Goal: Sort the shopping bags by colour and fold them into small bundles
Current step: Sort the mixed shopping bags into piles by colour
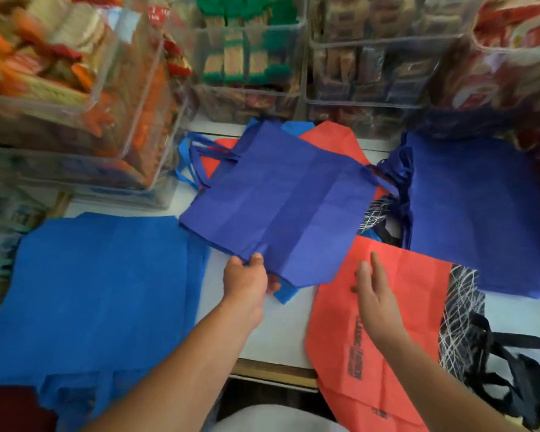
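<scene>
A: Where the head view looks down, what surface do I have?

B: I see a white counter [281, 322], walled at the back and left by clear bins [247, 57]. Its wooden near edge [272, 371] shows between the arms.

A: And the bags?

B: A light-blue stack [100, 291] lies left and a navy stack [480, 213] right. The left hand [247, 282] pinches the near edge of the dark-blue bag [281, 198] at centre. The right hand [374, 294], fingers straight, holds nothing over the red bag [396, 307], which overhangs the edge. Bare counter shows only between the arms.
</scene>
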{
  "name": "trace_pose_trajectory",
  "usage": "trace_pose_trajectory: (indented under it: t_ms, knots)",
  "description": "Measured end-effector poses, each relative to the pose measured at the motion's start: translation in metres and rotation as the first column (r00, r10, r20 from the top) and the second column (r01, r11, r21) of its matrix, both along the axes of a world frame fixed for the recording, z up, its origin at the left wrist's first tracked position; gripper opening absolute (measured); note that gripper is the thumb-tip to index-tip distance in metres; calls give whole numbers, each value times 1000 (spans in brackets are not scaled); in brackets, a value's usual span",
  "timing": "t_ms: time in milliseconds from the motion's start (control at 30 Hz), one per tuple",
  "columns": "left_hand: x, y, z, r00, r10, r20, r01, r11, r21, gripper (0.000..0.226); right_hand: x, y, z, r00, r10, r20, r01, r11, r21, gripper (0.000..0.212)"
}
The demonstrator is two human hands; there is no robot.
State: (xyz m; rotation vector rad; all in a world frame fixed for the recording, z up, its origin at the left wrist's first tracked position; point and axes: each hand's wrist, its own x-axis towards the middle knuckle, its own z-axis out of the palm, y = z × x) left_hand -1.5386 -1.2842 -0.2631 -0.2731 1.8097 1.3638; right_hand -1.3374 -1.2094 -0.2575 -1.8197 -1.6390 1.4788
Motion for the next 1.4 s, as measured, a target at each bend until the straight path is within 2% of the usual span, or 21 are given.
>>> trace_pose_trajectory:
  t_ms: [33, 100, 133, 200, 267, 367, 467, 533, 600, 700, 800, 900, 967, 1100, 1200, 1267, 1400]
  knots:
    - [14, -5, 1, 1000, -28, 11, 28, 999, -24, 6, -10, 10, 10, 991, -42, -127, 48, 998, 38, 78]
    - [44, -13, 3, 997, -75, -11, 74, 996, -54, 7, -23, 30, 27, 975, 9, -224, 21, 991, 134, 73]
    - [58, -15, 4, 993, -108, -38, 106, 992, -67, 7, -24, 39, 33, 979, 71, -190, -36, 983, 182, 74]
    - [82, -17, 6, 983, -167, -78, 161, 983, -84, 9, -16, 52, 37, 980, 196, -28, -178, 933, 312, 64]
    - [102, -16, 9, 973, -212, -95, 203, 975, -93, 13, 4, 56, 39, 968, 241, 63, -246, 884, 399, 55]
    - [127, -6, 18, 950, -255, -183, 258, 966, -9, 12, 39, 60, 47, 972, 200, 125, -235, 797, 556, 53]
    - [155, 17, 25, 887, -252, -387, 314, 944, 105, 10, 80, 67, 57, 984, 107, 142, -176, 679, 713, 54]
    - [176, 35, 29, 853, -284, -438, 379, 914, 145, 9, 111, 66, 63, 994, 30, 101, -95, 666, 740, 55]
    - [192, 60, 30, 852, -313, -420, 412, 895, 169, 6, 142, 67, 64, 997, -45, 57, -8, 708, 706, 57]
    - [206, 101, 32, 840, -396, -371, 469, 874, 129, 4, 178, 77, 49, 985, -175, 17, 142, 848, 510, 67]
    - [217, 133, 33, 854, -467, -230, 497, 863, 92, 8, 206, 102, 26, 977, -196, 83, 163, 939, 303, 79]
    - [227, 141, 37, 842, -535, -70, 539, 830, 142, 7, 228, 129, 12, 966, -144, 213, 123, 986, 110, 88]
    - [231, 132, 38, 801, -599, -23, 597, 793, 124, 7, 237, 139, 5, 948, -85, 307, 74, 996, 49, 82]
    - [221, 114, 24, 682, -730, -37, 729, 683, -36, 14, 225, 133, -9, 934, 14, 358, -28, 999, 34, 74]
    - [210, 108, 12, 626, -778, -51, 773, 628, -91, 12, 200, 122, -22, 826, 214, 522, -305, 948, 92, 84]
    - [202, 104, 7, 596, -798, -86, 788, 602, -127, 23, 179, 122, -27, 754, 347, 557, -464, 882, 79, 88]
    - [188, 84, -4, 547, -837, -9, 830, 544, -120, 51, 159, 124, -48, 641, 445, 625, -579, 815, 13, 91]
